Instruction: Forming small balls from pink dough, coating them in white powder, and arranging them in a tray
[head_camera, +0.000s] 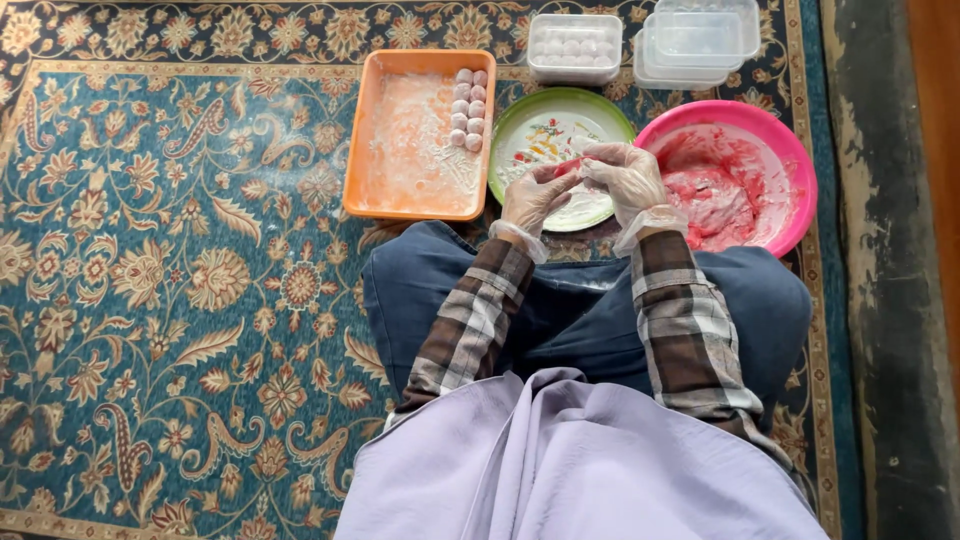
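Head view, items listed by position against the green plate (590, 118), which lies on the patterned carpet (170, 280).

1. Left hand (533, 197), in a clear disposable glove: I see it over the plate's near rim, fingers curled, pinching a small reddish-pink piece of dough (568, 166) together with the other hand.
2. Right hand (625, 178), gloved likewise: over the plate's near right rim, fingertips closed on the same piece. The two hands meet at it.
3. Piece of dough: held just above the plate, between both sets of fingertips; its exact shape I cannot tell.
4. Orange tray (418, 205): just left of the plate, dusted white, with a double column of pale pink balls (467, 108) in its far right corner.
5. Pink bowl (790, 150): just right of the plate, smeared inside with red-pink dough.
6. Clear lidded box (574, 47): beyond the plate, holding pale balls.
7. Stack of empty clear boxes (697, 42): beyond the plate, to the right.
8. Plaid sleeves and blue trousers: nearer me than the plate.
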